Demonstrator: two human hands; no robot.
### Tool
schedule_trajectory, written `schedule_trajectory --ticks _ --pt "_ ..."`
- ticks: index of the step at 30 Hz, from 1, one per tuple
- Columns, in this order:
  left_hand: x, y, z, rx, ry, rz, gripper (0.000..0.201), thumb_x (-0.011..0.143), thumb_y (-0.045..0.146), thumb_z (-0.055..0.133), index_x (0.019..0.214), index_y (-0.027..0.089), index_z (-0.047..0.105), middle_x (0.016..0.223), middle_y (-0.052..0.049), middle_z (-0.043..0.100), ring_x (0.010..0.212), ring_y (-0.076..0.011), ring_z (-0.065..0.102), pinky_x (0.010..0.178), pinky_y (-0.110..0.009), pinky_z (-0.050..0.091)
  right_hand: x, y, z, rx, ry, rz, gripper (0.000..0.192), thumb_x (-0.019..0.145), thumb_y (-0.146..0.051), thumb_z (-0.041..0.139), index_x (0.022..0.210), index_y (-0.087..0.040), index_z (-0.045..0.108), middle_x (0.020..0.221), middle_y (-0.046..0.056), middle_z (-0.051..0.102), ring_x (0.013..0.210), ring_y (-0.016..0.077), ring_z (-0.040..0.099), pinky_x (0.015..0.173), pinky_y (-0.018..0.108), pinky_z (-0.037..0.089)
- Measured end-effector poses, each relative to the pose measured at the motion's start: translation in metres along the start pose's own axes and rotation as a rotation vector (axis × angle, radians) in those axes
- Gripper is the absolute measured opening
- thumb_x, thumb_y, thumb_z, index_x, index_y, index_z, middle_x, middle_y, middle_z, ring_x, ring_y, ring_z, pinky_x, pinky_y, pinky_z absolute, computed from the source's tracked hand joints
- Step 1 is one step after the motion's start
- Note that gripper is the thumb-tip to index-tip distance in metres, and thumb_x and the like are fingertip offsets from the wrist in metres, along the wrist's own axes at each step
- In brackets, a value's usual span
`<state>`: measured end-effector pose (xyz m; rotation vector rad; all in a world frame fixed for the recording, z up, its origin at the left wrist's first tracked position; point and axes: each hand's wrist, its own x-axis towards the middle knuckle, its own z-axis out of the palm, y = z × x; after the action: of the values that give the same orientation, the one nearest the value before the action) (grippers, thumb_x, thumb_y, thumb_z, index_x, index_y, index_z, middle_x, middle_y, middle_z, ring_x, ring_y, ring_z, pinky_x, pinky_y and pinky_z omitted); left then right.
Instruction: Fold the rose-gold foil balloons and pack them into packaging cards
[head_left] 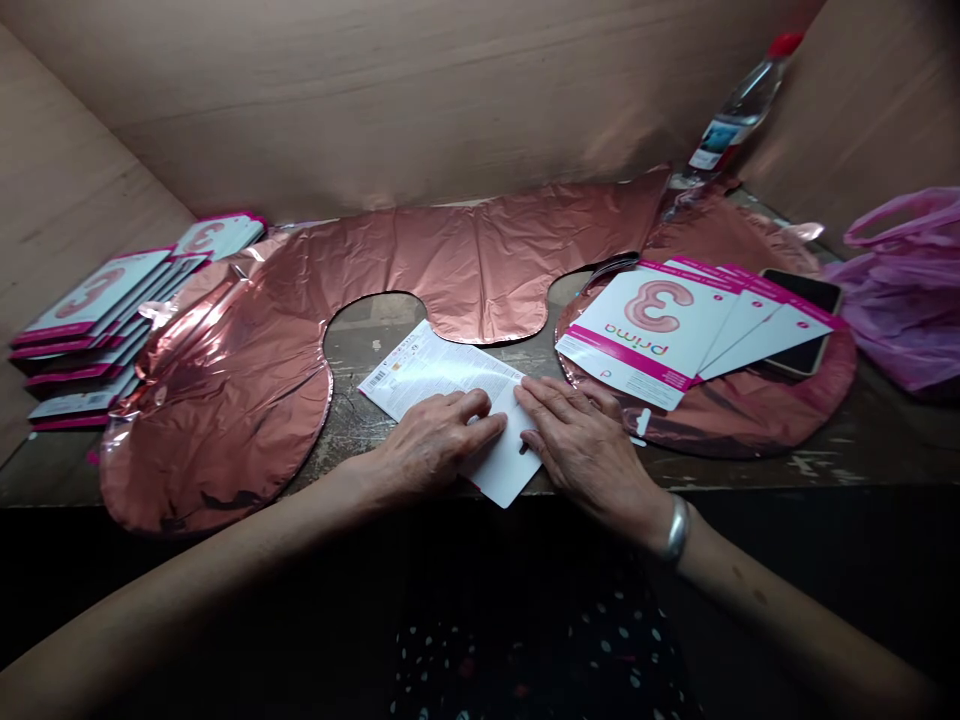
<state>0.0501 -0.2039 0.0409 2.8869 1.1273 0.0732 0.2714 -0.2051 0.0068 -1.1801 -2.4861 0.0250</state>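
Observation:
A white printed card point(427, 375) lies at the table's front edge, partly hanging over it. My left hand point(435, 445) presses flat on its near part, fingers together. My right hand point(581, 440) lies flat on the card's right corner, fingertips almost meeting the left hand's. A flat rose-gold foil balloon point(450, 260) shaped like a 3 spreads across the table behind and around the card. A fan of white and pink cards point(660, 330) printed with a 3 rests on the balloon's right lobe.
A stack of packed pink and white packets point(90, 330) sits at the left. A dark phone point(806, 320) lies under the fanned cards. A pink plastic bag point(907, 290) is at the far right, a water bottle point(739, 110) at the back. Wooden walls enclose the table.

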Motion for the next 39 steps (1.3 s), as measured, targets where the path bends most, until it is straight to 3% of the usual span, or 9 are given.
schedule_trajectory --ticks 4,8,12,15,19,22,27,36,39 --pt "-0.007 -0.005 0.005 -0.127 0.075 -0.011 0.027 0.093 0.009 0.044 0.111 0.018 0.061 0.106 -0.008 0.060 0.086 -0.0152 0.058 0.073 -0.025 0.048 0.003 0.004 0.002 -0.045 -0.070 -0.030 0.040 0.100 -0.029 0.046 0.135 -0.009 0.054 0.142 0.013 0.055 0.128 0.0281 0.050 0.107 0.046 0.029" --pt "-0.015 -0.010 0.009 -0.223 0.130 -0.030 0.018 0.097 0.013 0.045 0.096 0.016 0.063 0.098 -0.006 0.063 0.085 -0.0120 0.060 0.074 -0.021 0.048 0.001 0.003 0.001 -0.058 -0.068 -0.043 0.041 0.100 -0.029 0.045 0.134 -0.009 0.054 0.141 0.013 0.056 0.126 0.0280 0.051 0.106 0.045 0.030" --pt "-0.015 -0.010 0.003 -0.062 0.123 0.049 0.017 0.097 0.022 0.048 0.090 0.016 0.062 0.091 -0.005 0.065 0.080 -0.0138 0.062 0.072 -0.023 0.048 0.001 0.003 0.003 -0.078 -0.051 -0.049 0.041 0.100 -0.031 0.046 0.133 -0.008 0.054 0.139 0.013 0.058 0.125 0.0286 0.051 0.104 0.045 0.031" --pt "-0.007 -0.009 -0.007 0.076 0.053 0.138 0.015 0.094 0.029 0.053 0.090 0.017 0.060 0.088 -0.004 0.065 0.069 -0.0148 0.060 0.064 -0.026 0.047 0.002 0.003 0.004 -0.101 -0.043 -0.061 0.041 0.100 -0.031 0.046 0.133 -0.008 0.055 0.138 0.012 0.058 0.124 0.0288 0.052 0.102 0.044 0.032" --pt "0.006 -0.009 -0.016 0.177 -0.041 0.192 0.009 0.090 0.012 0.049 0.089 0.017 0.056 0.081 -0.001 0.061 0.059 -0.0138 0.057 0.052 -0.026 0.041 0.002 0.003 0.003 -0.111 -0.046 -0.071 0.041 0.100 -0.031 0.045 0.133 -0.008 0.054 0.138 0.013 0.058 0.124 0.0287 0.052 0.102 0.044 0.032" --pt "0.012 -0.009 -0.016 0.206 -0.061 0.233 0.012 0.088 0.007 0.048 0.088 0.017 0.055 0.078 -0.001 0.060 0.058 -0.0144 0.057 0.050 -0.027 0.039 0.002 0.004 0.004 -0.114 -0.055 -0.070 0.042 0.101 -0.031 0.044 0.134 -0.007 0.053 0.139 0.013 0.058 0.124 0.0292 0.051 0.101 0.045 0.031" --pt "0.010 -0.005 -0.016 0.189 -0.043 0.289 0.005 0.090 0.019 0.053 0.086 0.017 0.054 0.077 -0.003 0.060 0.056 -0.0150 0.055 0.052 -0.029 0.041 0.001 0.004 0.004 -0.096 -0.062 -0.066 0.043 0.100 -0.032 0.045 0.134 -0.007 0.053 0.139 0.014 0.057 0.125 0.0291 0.051 0.102 0.045 0.031" --pt "0.008 0.004 0.003 0.316 0.089 0.167 0.016 0.091 0.011 0.042 0.086 0.016 0.057 0.078 -0.004 0.062 0.061 -0.0148 0.059 0.056 -0.027 0.041 0.002 0.003 0.005 -0.115 -0.021 -0.081 0.041 0.099 -0.032 0.046 0.131 -0.008 0.056 0.136 0.014 0.060 0.122 0.0277 0.053 0.100 0.044 0.032" --pt "-0.003 -0.002 0.006 0.255 0.166 0.147 0.020 0.097 0.025 0.042 0.093 0.016 0.060 0.081 -0.004 0.065 0.067 -0.0137 0.061 0.057 -0.025 0.041 0.002 0.004 0.007 -0.112 -0.011 -0.080 0.042 0.099 -0.033 0.046 0.131 -0.008 0.056 0.136 0.014 0.060 0.121 0.0272 0.053 0.099 0.044 0.033"
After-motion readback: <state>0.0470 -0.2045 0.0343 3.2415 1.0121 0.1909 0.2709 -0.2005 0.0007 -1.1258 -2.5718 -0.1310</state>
